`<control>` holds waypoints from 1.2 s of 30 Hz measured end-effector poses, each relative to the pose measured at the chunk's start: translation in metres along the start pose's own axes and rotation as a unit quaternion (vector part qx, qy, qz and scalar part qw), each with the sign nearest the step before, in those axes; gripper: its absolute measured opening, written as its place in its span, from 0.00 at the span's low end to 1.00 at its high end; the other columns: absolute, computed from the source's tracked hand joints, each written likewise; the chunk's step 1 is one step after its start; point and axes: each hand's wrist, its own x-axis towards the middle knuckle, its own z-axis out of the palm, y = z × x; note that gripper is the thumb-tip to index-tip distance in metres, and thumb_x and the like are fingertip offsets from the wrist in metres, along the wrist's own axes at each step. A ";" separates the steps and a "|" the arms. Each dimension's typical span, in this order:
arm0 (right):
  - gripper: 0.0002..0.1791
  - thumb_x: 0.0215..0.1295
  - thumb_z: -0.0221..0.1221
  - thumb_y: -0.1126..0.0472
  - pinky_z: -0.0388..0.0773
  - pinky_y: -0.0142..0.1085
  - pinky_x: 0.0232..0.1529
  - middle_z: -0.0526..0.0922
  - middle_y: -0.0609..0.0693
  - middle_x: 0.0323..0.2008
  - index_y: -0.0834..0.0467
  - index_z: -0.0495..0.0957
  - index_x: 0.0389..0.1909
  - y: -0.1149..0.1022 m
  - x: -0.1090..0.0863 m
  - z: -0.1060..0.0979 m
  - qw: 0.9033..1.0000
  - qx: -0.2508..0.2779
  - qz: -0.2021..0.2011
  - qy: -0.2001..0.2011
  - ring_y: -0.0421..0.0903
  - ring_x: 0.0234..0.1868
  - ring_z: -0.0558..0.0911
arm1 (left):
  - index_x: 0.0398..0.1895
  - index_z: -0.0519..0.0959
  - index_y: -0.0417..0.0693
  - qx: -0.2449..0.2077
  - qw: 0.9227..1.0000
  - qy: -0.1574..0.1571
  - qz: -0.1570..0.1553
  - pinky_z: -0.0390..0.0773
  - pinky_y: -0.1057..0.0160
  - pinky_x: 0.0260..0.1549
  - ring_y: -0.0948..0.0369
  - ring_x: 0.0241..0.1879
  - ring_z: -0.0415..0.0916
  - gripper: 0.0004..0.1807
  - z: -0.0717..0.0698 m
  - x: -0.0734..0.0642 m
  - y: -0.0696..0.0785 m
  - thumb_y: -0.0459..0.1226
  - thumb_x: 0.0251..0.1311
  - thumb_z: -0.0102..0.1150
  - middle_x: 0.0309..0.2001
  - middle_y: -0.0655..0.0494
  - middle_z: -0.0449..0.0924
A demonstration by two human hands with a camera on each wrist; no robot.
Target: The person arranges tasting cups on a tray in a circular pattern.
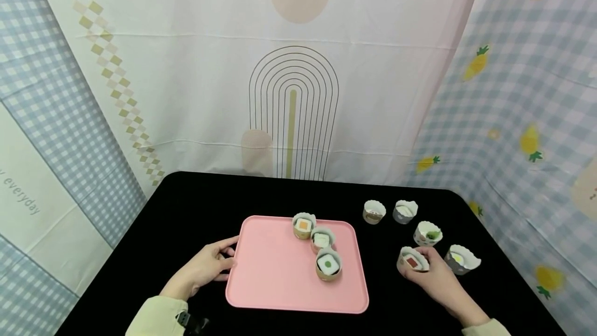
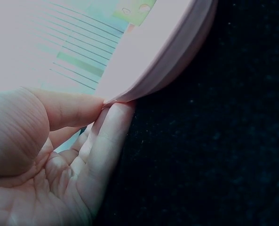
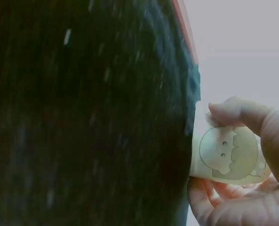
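Observation:
My left hand (image 1: 200,267) is at the left edge of a pink tray (image 1: 270,274), and in the left wrist view its thumb and a finger pinch the rim. Three paper baking cups stand on the tray's right half: one with an orange-marked block (image 1: 303,225), one with a whitish block (image 1: 321,241), one with a green-dotted block (image 1: 328,264). Right of the tray, my right hand (image 1: 436,274) grips a paper cup (image 1: 404,262) containing a piece with a dark red square. The right wrist view shows a cartoon face on that cup (image 3: 224,153), between thumb and fingers.
Several more paper cups stand at the table's right: a brown-printed one (image 1: 374,217), a grey one (image 1: 404,215), one with something green (image 1: 425,235), and one with a yellow-marked piece (image 1: 459,263) beside my right hand. Printed cloths hang behind the black table (image 1: 200,201).

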 end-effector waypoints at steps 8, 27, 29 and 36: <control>0.32 0.52 0.72 0.50 0.77 0.33 0.36 0.78 0.53 0.43 0.58 0.70 0.53 -0.031 -0.011 0.026 0.996 0.010 -0.088 0.010 0.44 0.39 0.78 | 0.70 0.66 0.46 0.006 1.000 0.003 -0.007 0.84 0.55 0.34 0.55 0.32 0.74 0.32 0.000 0.001 0.000 0.28 0.60 0.57 0.46 0.44 0.70; 0.28 0.54 0.70 0.45 0.78 0.32 0.40 0.77 0.46 0.44 0.52 0.70 0.50 -0.078 -0.036 0.080 0.971 0.028 -0.194 -0.140 0.44 0.43 0.79 | 0.70 0.66 0.44 0.005 1.000 0.008 -0.006 0.84 0.54 0.33 0.54 0.33 0.74 0.32 0.001 0.000 0.000 0.28 0.60 0.58 0.46 0.44 0.69; 0.28 0.54 0.70 0.45 0.78 0.32 0.40 0.77 0.46 0.44 0.52 0.70 0.50 -0.080 -0.037 0.083 0.970 0.023 -0.198 -0.140 0.43 0.44 0.79 | 0.70 0.66 0.44 0.005 1.000 0.007 -0.007 0.84 0.54 0.34 0.54 0.33 0.74 0.32 0.001 0.000 0.000 0.28 0.61 0.58 0.46 0.44 0.69; 0.30 0.51 0.72 0.49 0.78 0.33 0.43 0.77 0.44 0.44 0.53 0.70 0.51 -0.081 -0.037 0.093 0.968 -0.003 -0.212 -0.135 0.42 0.45 0.79 | 0.70 0.66 0.44 0.009 1.000 0.006 -0.006 0.84 0.55 0.34 0.55 0.32 0.73 0.32 0.001 0.000 0.001 0.28 0.60 0.58 0.46 0.45 0.69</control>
